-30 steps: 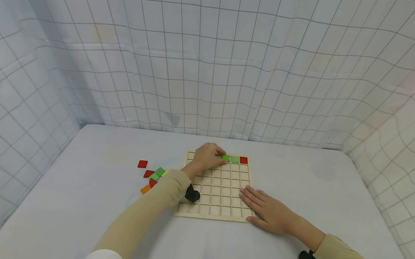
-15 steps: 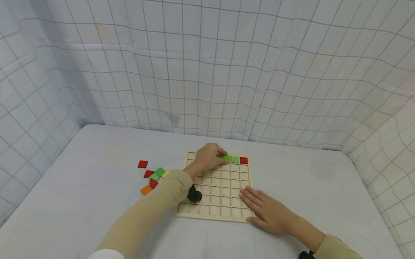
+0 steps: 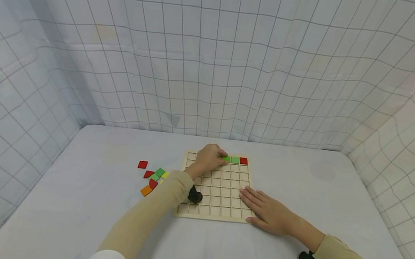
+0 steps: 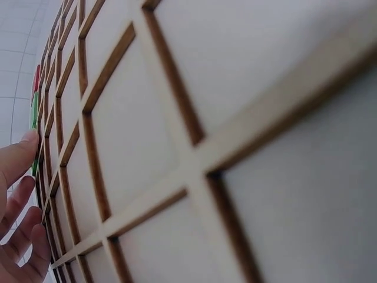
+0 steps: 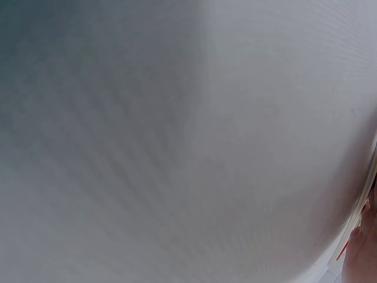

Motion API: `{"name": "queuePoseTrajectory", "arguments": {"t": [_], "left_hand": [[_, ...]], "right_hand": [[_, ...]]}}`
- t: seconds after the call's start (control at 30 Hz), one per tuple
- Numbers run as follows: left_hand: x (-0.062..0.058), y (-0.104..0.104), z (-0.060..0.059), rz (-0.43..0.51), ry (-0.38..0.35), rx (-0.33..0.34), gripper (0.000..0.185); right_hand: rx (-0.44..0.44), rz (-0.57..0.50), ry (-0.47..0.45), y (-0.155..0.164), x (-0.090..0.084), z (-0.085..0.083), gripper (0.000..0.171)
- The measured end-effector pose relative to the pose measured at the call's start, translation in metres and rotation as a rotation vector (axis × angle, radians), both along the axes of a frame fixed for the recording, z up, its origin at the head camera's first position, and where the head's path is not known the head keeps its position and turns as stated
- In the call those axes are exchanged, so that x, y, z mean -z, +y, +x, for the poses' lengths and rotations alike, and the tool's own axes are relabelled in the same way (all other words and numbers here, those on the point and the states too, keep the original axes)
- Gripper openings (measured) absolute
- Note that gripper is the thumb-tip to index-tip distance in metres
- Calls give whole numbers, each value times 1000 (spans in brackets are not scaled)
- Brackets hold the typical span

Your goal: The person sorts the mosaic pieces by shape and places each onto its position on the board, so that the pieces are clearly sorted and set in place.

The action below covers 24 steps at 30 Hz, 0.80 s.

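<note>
A wooden grid board (image 3: 215, 218) lies on the white-covered table. Along its back row sit a red square tile (image 3: 243, 160), a light green tile (image 3: 235, 160) and a brighter green tile (image 3: 226, 159). My left hand (image 3: 208, 158) reaches over the board's back left and holds the brighter green tile between thumb and index finger. In the left wrist view, the thumb (image 4: 17, 158) is right at the green edge, with the other fingers curled below. My right hand (image 3: 273, 214) rests flat across the board's right edge, fingers straight and together; in the right wrist view, only part of it shows.
Left of the board lie loose pieces: a red tile (image 3: 142, 164), an orange tile (image 3: 146, 190), a green tile (image 3: 160, 172) and several others, some partly behind the left sleeve (image 3: 147, 218). A grid-patterned white curtain (image 3: 217, 60) stands behind the table and along both sides.
The left hand and the brighter green tile have shifted slightly right, closer to the light green tile, then stayed nearly still. The right hand has not moved.
</note>
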State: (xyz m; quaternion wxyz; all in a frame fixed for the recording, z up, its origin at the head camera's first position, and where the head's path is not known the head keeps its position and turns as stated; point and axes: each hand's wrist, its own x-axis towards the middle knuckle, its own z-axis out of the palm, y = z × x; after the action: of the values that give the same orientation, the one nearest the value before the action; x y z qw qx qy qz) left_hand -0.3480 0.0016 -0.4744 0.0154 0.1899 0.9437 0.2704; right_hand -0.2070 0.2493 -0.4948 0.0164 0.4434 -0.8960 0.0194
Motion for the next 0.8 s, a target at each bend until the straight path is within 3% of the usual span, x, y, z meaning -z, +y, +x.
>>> {"name": "queuePoseTrajectory", "arguments": {"t": [0.5,0.8], "left_hand": [[-2,-4,7,13,21,6,32],[-19,-19,9,37,80,34,32]], "right_hand": [[1,10,-4,-1,-2,2,65],[11,7,-3,-3,-4,2,65]]}}
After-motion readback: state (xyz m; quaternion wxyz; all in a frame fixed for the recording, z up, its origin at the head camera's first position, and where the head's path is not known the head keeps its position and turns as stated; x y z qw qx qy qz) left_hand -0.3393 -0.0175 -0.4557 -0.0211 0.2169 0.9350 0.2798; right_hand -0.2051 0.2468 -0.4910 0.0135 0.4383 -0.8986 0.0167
